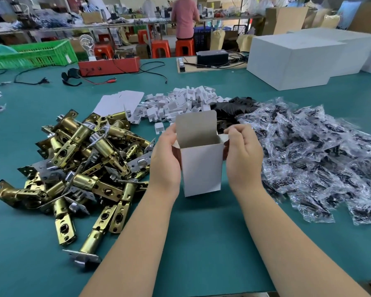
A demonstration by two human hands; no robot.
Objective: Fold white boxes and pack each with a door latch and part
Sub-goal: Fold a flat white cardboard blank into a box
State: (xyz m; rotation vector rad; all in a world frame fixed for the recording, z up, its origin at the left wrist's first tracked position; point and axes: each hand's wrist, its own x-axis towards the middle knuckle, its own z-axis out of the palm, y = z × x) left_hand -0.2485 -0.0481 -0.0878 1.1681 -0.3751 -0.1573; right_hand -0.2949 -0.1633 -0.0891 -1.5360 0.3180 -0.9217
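A small white box (201, 168) stands upright on the green table (201, 232), its top open and its lid flap raised at the back. My left hand (165, 159) grips its left side. My right hand (242, 155) holds its right side, fingers pinching the right flap. A heap of brass door latches (84, 159) lies to the left. Clear bags with black parts (313, 151) are piled to the right. Flat white box blanks (120, 103) lie behind the latches.
Small white folded card pieces (180, 103) and black plates (234, 106) lie behind the box. Large white cartons (291, 58) stand at the back right, a red device (109, 65) with cables and a green crate (34, 54) at the back left. People work at far tables.
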